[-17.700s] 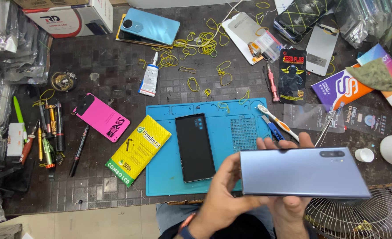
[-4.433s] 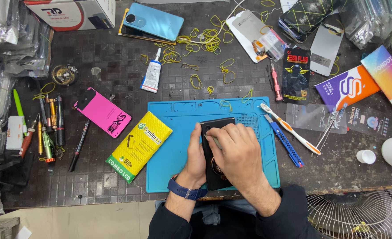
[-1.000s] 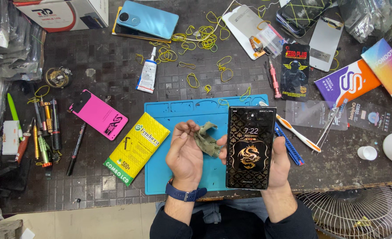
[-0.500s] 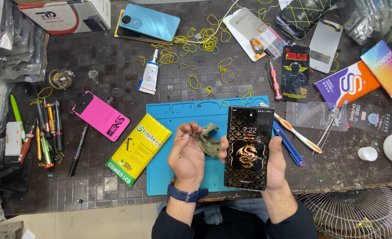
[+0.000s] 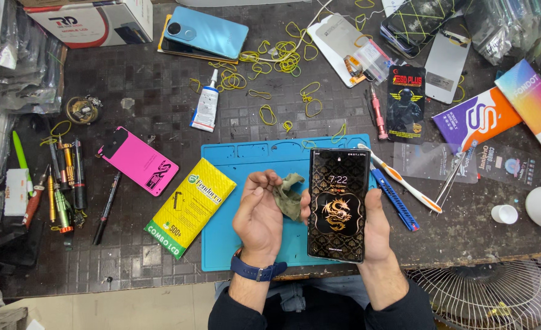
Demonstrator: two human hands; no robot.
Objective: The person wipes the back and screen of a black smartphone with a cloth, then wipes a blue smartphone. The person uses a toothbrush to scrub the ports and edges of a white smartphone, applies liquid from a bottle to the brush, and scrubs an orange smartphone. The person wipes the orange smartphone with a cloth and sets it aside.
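My right hand (image 5: 377, 229) holds a black smartphone (image 5: 337, 205) upright, its screen lit with a gold dragon picture. Just left of the phone, my left hand (image 5: 259, 217) grips a crumpled grey-green cloth (image 5: 289, 195); a blue watch band is on that wrist. Both hands hover over the blue work mat (image 5: 246, 177) at the table's front edge.
A yellow packet (image 5: 190, 205) and a pink phone case (image 5: 138, 161) lie left of the mat. A toothbrush (image 5: 402, 179) and blue tool (image 5: 394, 199) lie to its right. A glue tube (image 5: 207, 109), a light-blue phone (image 5: 204, 32), yellow rubber bands and packets crowd the back; pens lie far left.
The phone was face down on the mat under both hands; now it is lifted with its screen lit. Over the last second the hands stay nearly still.
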